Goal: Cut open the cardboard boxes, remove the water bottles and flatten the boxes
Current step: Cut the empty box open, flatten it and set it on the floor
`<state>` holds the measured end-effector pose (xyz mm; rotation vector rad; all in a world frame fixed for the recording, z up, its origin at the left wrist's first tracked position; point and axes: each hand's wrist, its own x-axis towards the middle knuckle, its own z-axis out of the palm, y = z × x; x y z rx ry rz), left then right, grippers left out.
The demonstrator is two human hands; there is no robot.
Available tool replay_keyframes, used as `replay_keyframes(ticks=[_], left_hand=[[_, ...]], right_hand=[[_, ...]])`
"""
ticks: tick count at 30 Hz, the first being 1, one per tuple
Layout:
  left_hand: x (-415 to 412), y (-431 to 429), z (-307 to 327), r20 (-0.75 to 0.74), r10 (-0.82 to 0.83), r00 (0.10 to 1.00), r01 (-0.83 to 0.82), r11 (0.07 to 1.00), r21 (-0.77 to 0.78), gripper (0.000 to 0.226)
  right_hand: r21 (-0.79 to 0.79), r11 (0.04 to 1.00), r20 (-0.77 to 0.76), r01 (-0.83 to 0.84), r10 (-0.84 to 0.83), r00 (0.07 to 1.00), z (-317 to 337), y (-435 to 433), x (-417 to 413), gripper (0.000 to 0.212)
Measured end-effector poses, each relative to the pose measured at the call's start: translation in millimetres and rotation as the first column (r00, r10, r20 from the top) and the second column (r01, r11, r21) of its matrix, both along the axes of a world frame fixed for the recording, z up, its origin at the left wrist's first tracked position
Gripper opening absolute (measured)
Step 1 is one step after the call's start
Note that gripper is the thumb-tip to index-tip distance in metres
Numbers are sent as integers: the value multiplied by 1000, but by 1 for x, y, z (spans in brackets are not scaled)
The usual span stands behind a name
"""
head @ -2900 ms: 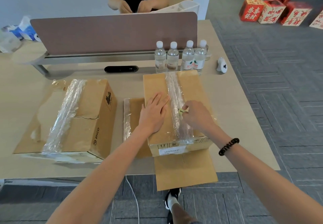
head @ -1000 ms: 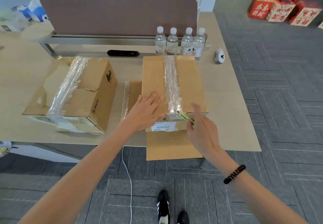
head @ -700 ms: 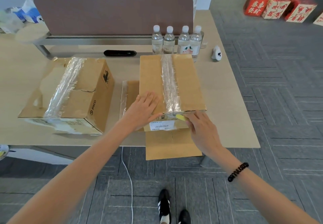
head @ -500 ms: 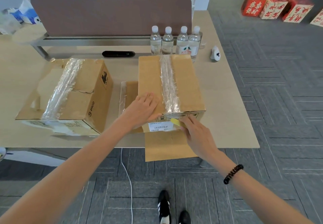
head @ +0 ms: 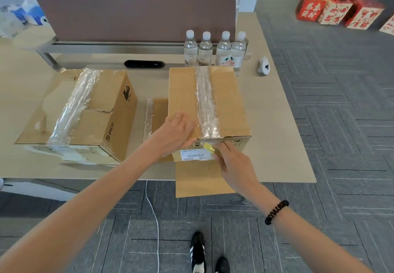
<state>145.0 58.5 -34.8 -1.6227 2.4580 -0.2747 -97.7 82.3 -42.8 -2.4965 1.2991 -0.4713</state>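
Note:
A taped cardboard box [head: 230,102] stands near the table's front edge, a strip of clear tape [head: 205,102] running down its top. My left hand [head: 177,132] lies flat on the box's near left corner. My right hand [head: 232,161] holds a small yellow cutter [head: 209,148] against the tape on the box's front face, beside a white label [head: 193,155]. A second taped box [head: 85,112], marked PICO, sits to the left. Several water bottles [head: 215,48] stand in a row behind the first box.
Flattened cardboard [head: 198,181] lies under the box and hangs over the table edge. A brown desk divider [head: 136,16] crosses the back, with a person behind it. A small white object [head: 264,65] sits at the right. Red gift boxes [head: 339,8] stand on the floor.
My right hand has drawn the cutter along the top tape toward me and over the front edge, down onto the front face. My left hand slid nearer the front corner.

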Motion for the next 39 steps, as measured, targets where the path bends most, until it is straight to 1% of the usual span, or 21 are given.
replay_keyframes(ticks=[3, 8, 12, 15, 17, 19, 22, 24, 26, 28, 29, 30, 33, 36, 39], left_hand=[[-2, 1, 1, -17, -13, 1000, 13, 1000, -19, 73], [-2, -1, 0, -13, -41, 999, 40, 998, -51, 69], [-2, -2, -2, 21, -49, 999, 51, 996, -69, 66], [-2, -3, -2, 48, -56, 997, 59, 996, -61, 69], [-2, -3, -4, 60, -52, 997, 56, 996, -74, 72], [-4, -2, -4, 43, -50, 998, 53, 995, -84, 71], [-2, 0, -3, 14, -65, 998, 66, 993, -93, 68], [0, 1, -4, 13, -69, 998, 70, 992, -102, 67], [-3, 3, -2, 18, -68, 998, 70, 991, -110, 71], [-6, 4, 0, 26, -97, 995, 100, 987, -128, 86], [-6, 5, 2, 28, -103, 994, 106, 986, -126, 91], [-6, 6, 3, 24, -95, 995, 97, 989, -115, 92], [-3, 6, 2, 12, -31, 999, 32, 995, -99, 79], [-4, 3, -5, -6, 0, 1000, -1, 998, -63, 73], [-7, 4, -4, 4, 27, 1000, -27, 998, -59, 66]], right_hand=[[5, 1000, 23, -6, 6, 1000, 4, -3, 7, 24], [0, 1000, 9, 0, 0, 1000, 3, -3, 6, 26], [23, 997, 28, 68, -68, 997, 0, -1, 12, 22], [21, 992, 5, 124, -124, 992, -3, 1, 7, 19], [11, 984, 8, 177, -177, 984, -4, 0, -2, 12], [-9, 983, 17, 185, -184, 983, -3, 0, -2, 8], [-14, 986, 23, 164, -163, 986, 1, -1, -2, 8], [25, 967, 40, 255, -256, 966, 4, -10, -15, 12], [19, 954, 3, 300, -300, 954, 8, -20, -30, 17], [15, 961, -48, 276, -275, 960, 11, -26, -35, 18], [26, 964, -50, 264, -263, 964, 12, -26, -34, 19], [33, 966, -46, 255, -254, 966, 13, -26, -34, 19], [19, 969, -48, 247, -246, 968, 18, -23, -36, 20], [22, 970, -56, 242, -241, 969, 20, -22, -36, 17], [8, 982, -46, 190, -190, 981, 24, -7, -37, 12]])
